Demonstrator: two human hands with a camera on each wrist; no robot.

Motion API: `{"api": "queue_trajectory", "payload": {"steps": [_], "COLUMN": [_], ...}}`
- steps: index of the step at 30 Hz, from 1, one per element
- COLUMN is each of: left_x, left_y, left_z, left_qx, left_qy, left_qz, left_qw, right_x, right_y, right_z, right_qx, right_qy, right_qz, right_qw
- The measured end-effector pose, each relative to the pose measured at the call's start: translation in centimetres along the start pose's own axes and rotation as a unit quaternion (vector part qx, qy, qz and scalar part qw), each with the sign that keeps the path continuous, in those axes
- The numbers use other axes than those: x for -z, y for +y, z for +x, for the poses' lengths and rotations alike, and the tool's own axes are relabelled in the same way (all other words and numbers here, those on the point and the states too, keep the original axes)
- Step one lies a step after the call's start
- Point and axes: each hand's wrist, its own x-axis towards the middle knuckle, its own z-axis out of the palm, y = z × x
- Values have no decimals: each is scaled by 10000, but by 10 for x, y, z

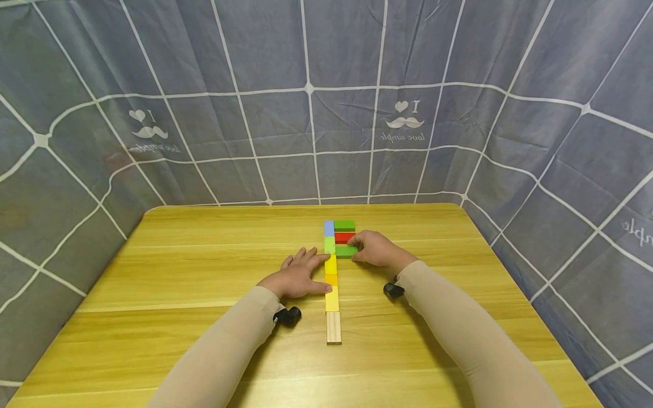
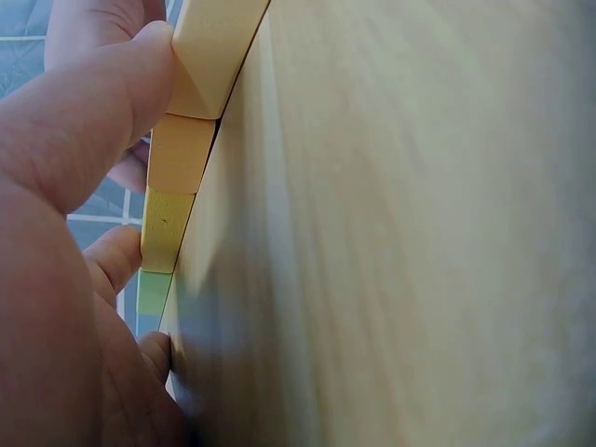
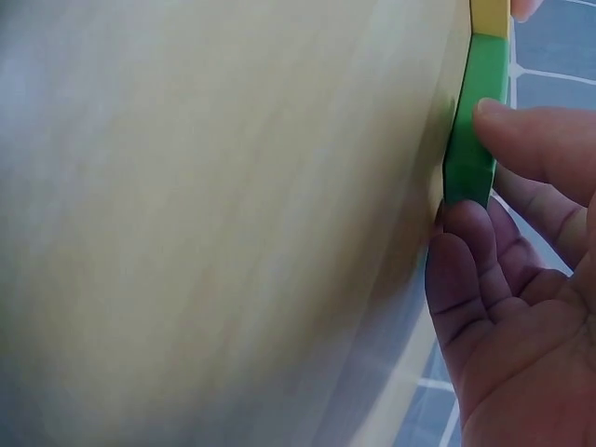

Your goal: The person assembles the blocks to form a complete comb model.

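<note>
A straight column of small wooden blocks runs away from me: a plain wood block [image 1: 334,328], a yellow block [image 1: 332,301], an orange block [image 1: 331,280], another yellow block [image 1: 331,265], a light green block [image 1: 329,245] and a blue block [image 1: 329,228]. My left hand [image 1: 295,279] lies spread along the left side, thumb and forefinger touching the yellow blocks. With thumb and fingertips, my right hand [image 1: 377,248] pinches the outer end of a green block [image 3: 477,84], whose inner end meets the column. Beyond it, a red block [image 1: 344,238] and a second green block [image 1: 344,225] also stick out rightward.
The blocks lie on a wood-grain table [image 1: 204,249]. Behind it and along both sides hangs a grey curtain [image 1: 275,124] with white grid lines. A small black wrist device [image 1: 289,316] sits at the left cuff, another black device [image 1: 393,290] at the right.
</note>
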Motion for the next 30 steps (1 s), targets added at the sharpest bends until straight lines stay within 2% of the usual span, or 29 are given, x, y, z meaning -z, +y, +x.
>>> {"api": "queue_trajectory", "payload": {"steps": [13, 18, 30], "left_x": [0, 1, 1], "left_y": [1, 3, 2], "left_z": [-1, -2, -3], "left_qx": [-10, 5, -24], "left_qy": [31, 16, 6], "left_qz": [-51, -55, -65], "left_qw": [10000, 10000, 10000], "right_x": [5, 14, 38], "right_y": [3, 5, 20], "right_z": [-7, -12, -31], "right_qx": [-244, -294, -200], "right_qy": [64, 77, 115], "right_qz": [224, 323, 68], "right_qw": [9994, 9990, 9997]}}
